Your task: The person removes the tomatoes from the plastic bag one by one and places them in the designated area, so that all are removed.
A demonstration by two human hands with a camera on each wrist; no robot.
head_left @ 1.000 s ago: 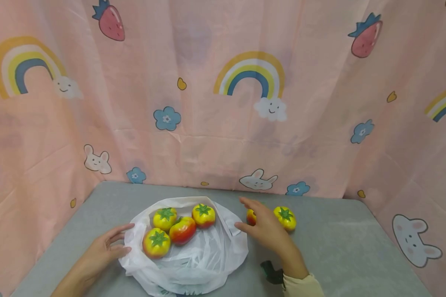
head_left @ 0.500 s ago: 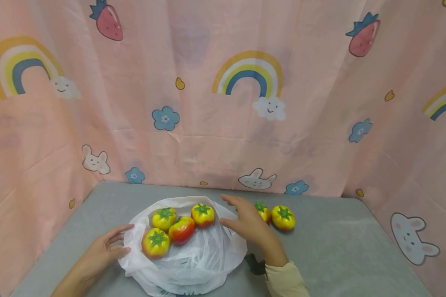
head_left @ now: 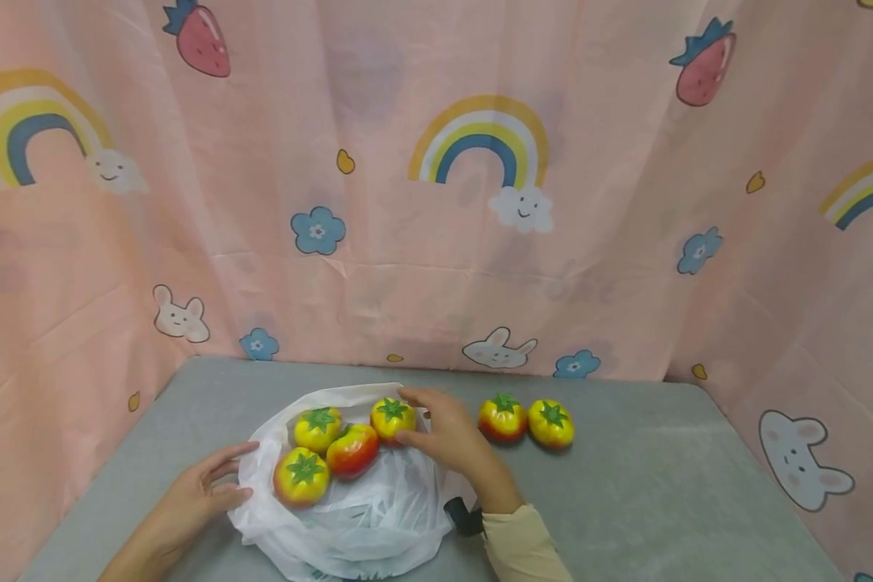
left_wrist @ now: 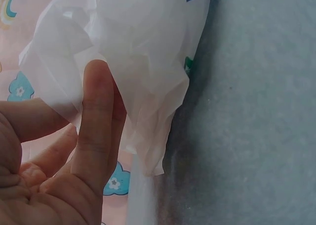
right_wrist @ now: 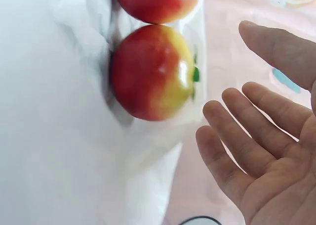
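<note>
A thin white plastic bag lies spread with its mouth wide on the grey table. Several glossy yellow-and-red tomatoes with green star-shaped tops sit in it. My left hand is at the bag's left rim, fingers fairly straight; in the left wrist view a finger overlaps the crumpled plastic. Reaching over the right rim, my right hand is beside the back right tomato. In the right wrist view its spread fingers stand apart from the near tomato, holding nothing.
Two more tomatoes, one redder and one mostly yellow, stand side by side on the table right of the bag. A pink patterned curtain hangs behind the table and along both sides.
My right hand has moved left, from in front of the two outside tomatoes to the back right tomato in the bag, uncovering those two. The left hand stays at the rim.
</note>
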